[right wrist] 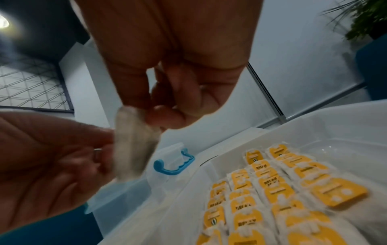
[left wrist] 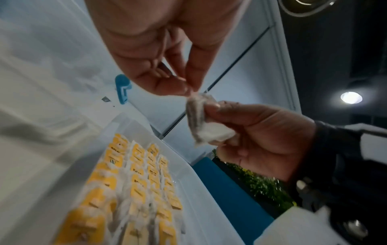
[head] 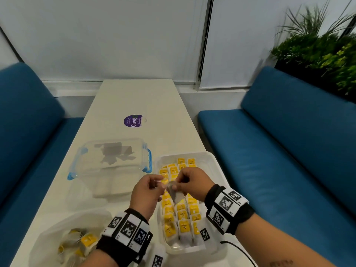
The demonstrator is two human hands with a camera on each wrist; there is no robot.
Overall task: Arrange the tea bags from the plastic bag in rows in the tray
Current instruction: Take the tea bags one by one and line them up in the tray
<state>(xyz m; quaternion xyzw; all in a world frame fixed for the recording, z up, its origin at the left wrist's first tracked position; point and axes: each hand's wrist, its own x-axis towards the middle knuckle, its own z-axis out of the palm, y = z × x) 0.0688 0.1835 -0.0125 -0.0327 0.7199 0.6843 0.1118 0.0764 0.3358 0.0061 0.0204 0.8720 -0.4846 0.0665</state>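
Note:
Both hands hold one tea bag point(head: 176, 195) in the air over the middle of the white tray point(head: 210, 157). My left hand point(head: 162, 185) pinches its top end, next to a yellow tag. My right hand point(head: 175, 186) pinches the paper pouch, which hangs down between the hands. In the left wrist view the left hand point(left wrist: 189, 87) nips the tip of the tea bag point(left wrist: 196, 119). The right wrist view has the right hand point(right wrist: 146, 111) gripping the blurred tea bag point(right wrist: 134, 145). Yellow-tagged tea bags point(head: 183, 214) lie in rows in the tray. The plastic bag point(head: 48, 234), lower left, holds more.
A clear lidded box with blue clips point(head: 111, 160) stands left of the tray. A purple round sticker point(head: 133, 120) lies farther up the white table point(head: 134, 97). Blue sofas flank the table on both sides. A black cable point(head: 240, 251) runs by the tray's near right corner.

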